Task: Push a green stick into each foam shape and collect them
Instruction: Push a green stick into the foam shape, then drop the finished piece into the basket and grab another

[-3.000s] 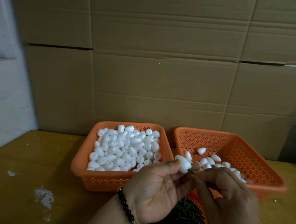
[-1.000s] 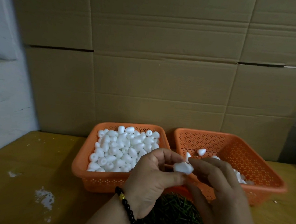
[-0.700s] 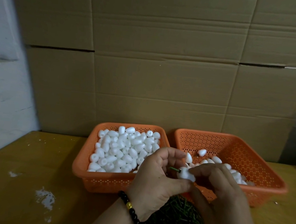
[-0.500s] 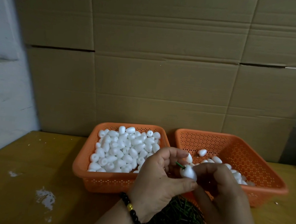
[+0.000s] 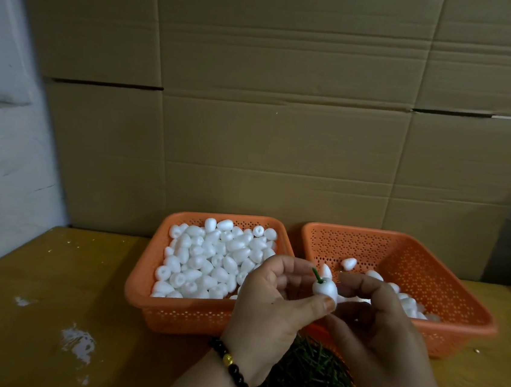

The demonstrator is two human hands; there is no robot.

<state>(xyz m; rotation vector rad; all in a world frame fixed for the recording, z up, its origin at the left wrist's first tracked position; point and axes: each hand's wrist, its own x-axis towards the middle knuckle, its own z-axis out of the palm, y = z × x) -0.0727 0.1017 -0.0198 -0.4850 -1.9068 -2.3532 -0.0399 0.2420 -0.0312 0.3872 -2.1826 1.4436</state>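
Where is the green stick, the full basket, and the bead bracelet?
green stick (image 5: 317, 275), head view, on its bare end.
full basket (image 5: 141, 279), head view, on its left rim.
bead bracelet (image 5: 233, 372), head view, on a dark bead.

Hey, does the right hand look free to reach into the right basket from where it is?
Probably yes: the right hand hovers just at the right basket's near rim, open top, nothing between. It still touches the foam shape the left hand pinches.

foam shape (image 5: 325, 290): plain white
green stick (image 5: 317, 275): dark green
baskets (image 5: 191, 312): orange, perforated with small dots
counter (image 5: 32, 296): mustard yellow, white paint blotches
bracelet (image 5: 234, 369): black beads, one gold
cardboard (image 5: 273, 100): plain brown
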